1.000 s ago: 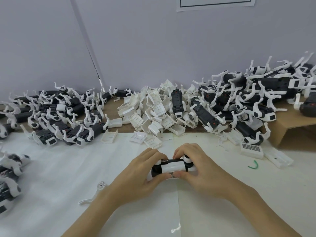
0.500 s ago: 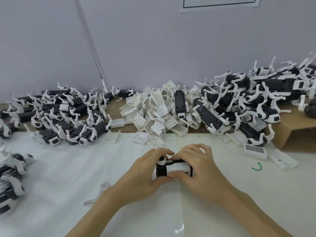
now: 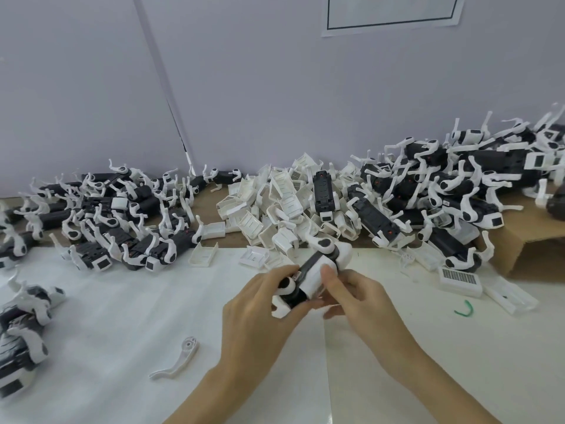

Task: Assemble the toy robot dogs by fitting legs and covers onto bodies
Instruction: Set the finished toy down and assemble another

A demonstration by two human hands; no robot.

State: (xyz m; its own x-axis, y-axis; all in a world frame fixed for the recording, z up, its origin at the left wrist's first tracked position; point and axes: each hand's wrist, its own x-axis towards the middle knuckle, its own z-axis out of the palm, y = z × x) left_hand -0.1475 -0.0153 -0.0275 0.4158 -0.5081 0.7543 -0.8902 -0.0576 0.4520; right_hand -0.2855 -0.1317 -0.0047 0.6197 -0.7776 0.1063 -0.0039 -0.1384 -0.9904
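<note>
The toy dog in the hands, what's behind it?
Behind the toy dog sits a heap of white covers, with one black body on top. What the heap buries can't be seen.

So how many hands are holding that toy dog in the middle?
2. The left hand grips the near end of the black-and-white plastic toy dog; the right hand holds its white cover side. No other hands are visible.
</note>
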